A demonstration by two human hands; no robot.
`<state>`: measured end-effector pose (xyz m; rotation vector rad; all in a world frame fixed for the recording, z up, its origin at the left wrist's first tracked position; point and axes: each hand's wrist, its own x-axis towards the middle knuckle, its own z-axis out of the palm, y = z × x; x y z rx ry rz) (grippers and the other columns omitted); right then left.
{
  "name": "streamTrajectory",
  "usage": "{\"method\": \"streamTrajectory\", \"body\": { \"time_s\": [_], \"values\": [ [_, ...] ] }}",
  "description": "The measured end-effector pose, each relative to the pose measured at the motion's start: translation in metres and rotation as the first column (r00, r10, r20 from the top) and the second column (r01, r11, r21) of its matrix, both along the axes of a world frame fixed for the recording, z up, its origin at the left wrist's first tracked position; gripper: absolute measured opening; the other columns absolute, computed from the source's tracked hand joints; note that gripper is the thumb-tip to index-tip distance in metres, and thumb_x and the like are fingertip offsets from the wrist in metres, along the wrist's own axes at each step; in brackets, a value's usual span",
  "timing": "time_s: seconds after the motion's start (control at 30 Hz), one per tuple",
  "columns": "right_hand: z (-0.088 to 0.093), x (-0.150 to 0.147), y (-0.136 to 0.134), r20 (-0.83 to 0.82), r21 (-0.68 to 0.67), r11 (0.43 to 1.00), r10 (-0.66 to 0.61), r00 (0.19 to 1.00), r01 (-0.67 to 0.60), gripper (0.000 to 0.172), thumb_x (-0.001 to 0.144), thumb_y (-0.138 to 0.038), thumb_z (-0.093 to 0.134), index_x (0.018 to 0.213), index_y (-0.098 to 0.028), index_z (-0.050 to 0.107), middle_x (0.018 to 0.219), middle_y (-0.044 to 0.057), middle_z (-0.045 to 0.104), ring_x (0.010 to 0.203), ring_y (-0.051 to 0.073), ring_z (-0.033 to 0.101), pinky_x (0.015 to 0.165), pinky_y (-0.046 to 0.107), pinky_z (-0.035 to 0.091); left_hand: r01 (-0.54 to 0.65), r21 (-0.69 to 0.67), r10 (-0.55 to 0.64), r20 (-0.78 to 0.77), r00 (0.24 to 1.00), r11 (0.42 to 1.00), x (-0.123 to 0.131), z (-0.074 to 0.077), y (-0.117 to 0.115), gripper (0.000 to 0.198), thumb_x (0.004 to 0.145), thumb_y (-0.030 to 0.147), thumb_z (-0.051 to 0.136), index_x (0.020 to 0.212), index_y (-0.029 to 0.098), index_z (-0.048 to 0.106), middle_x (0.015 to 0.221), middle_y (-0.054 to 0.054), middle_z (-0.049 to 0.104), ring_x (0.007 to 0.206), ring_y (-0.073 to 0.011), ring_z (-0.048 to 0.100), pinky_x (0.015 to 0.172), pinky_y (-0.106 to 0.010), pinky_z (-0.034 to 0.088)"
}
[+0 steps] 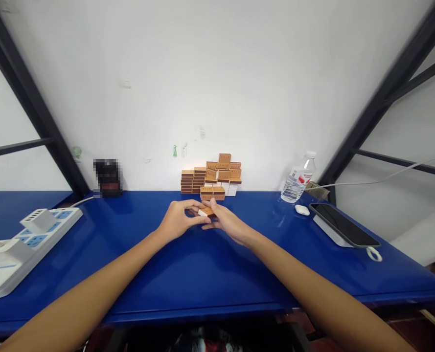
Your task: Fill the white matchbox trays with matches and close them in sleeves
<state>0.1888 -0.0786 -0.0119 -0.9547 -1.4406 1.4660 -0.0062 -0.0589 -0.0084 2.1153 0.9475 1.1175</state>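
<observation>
Between my two hands, just above the blue table, is a small matchbox [205, 211] with an orange-brown top and a white end. My left hand [180, 218] pinches it from the left with thumb and fingers. From the right, my right hand [227, 221] grips the same matchbox, its thumb on top and fingers spread below. Right behind them two matchboxes [212, 193] stand at the front of a stack. Farther back, more matchboxes [223, 166] are piled in uneven steps against the wall, and dark-sided matchboxes [193, 182] form columns on the left.
A white power strip [52, 232] lies at the left of the blue table [202, 278]. A blurred dark object [108, 178] stands by the wall. To the right are a water bottle [298, 178], a white earphone case [302, 210] and a phone [344, 225] on a white box.
</observation>
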Motion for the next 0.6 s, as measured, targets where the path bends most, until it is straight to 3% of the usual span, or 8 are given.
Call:
{"method": "streamTrajectory", "body": {
  "time_s": [0.13,0.23,0.3,0.43,0.5,0.6],
  "values": [
    [-0.008,0.006,0.01,0.093,0.071,0.994,-0.09,0.992,0.084,0.06,0.106,-0.06,0.035,0.148,-0.021,0.052,0.144,0.015,0.059,0.116,0.025,0.065,0.091,0.039,0.061,0.008,-0.024,-0.009,-0.038,0.999,1.0,-0.005,0.0,0.011,0.038,0.081,0.049,0.08,0.104,0.02,0.071,0.095,-0.005,0.08,0.087,-0.0224,0.076,0.081,-0.032,0.059],
    [-0.014,0.014,0.019,0.235,0.2,0.97,-0.182,0.955,0.136,0.057,0.106,-0.06,0.033,0.141,-0.021,0.057,0.143,0.015,0.059,0.114,0.025,0.065,0.088,0.039,0.059,-0.188,0.058,0.187,0.017,0.982,0.98,-0.019,0.013,0.038,0.037,0.085,0.051,0.076,0.105,0.02,0.067,0.105,-0.008,0.079,0.099,-0.0256,0.076,0.084,-0.034,0.058],
    [-0.016,0.019,0.022,0.334,0.335,0.933,-0.248,0.909,0.131,0.056,0.107,-0.06,0.031,0.131,-0.019,0.062,0.134,0.015,0.064,0.11,0.025,0.065,0.088,0.039,0.057,-0.331,0.125,0.328,0.046,0.944,0.935,-0.031,0.027,0.065,0.036,0.088,0.05,0.072,0.108,0.02,0.066,0.109,-0.009,0.078,0.104,-0.0265,0.074,0.086,-0.035,0.057],
    [-0.004,0.02,0.017,0.507,0.587,0.809,-0.346,0.789,-0.022,0.051,0.108,-0.054,0.035,0.102,-0.017,0.07,0.108,0.013,0.072,0.102,0.024,0.065,0.095,0.041,0.05,-0.405,0.306,0.444,-0.066,0.894,0.862,-0.042,0.045,0.12,0.031,0.088,0.042,0.071,0.108,0.019,0.069,0.112,-0.01,0.076,0.109,-0.0276,0.07,0.093,-0.04,0.054],
    [0.012,0.015,0.004,0.542,0.575,0.81,-0.274,0.795,-0.113,0.05,0.107,-0.051,0.04,0.092,-0.016,0.072,0.095,0.011,0.073,0.091,0.022,0.067,0.09,0.04,0.051,-0.413,0.334,0.474,-0.128,0.871,0.848,-0.038,0.045,0.137,0.03,0.086,0.04,0.072,0.107,0.018,0.071,0.104,-0.01,0.077,0.103,-0.0273,0.07,0.095,-0.041,0.053],
    [0.041,0.007,-0.039,0.363,0.494,0.852,-0.018,0.932,-0.176,0.042,0.104,-0.051,0.05,0.1,-0.018,0.075,0.095,0.009,0.076,0.087,0.021,0.07,0.083,0.036,0.056,-0.426,0.338,0.492,-0.139,0.859,0.839,-0.029,0.038,0.145,0.032,0.086,0.038,0.073,0.111,0.018,0.072,0.101,-0.009,0.077,0.095,-0.0262,0.07,0.094,-0.041,0.052]
  ]
}}
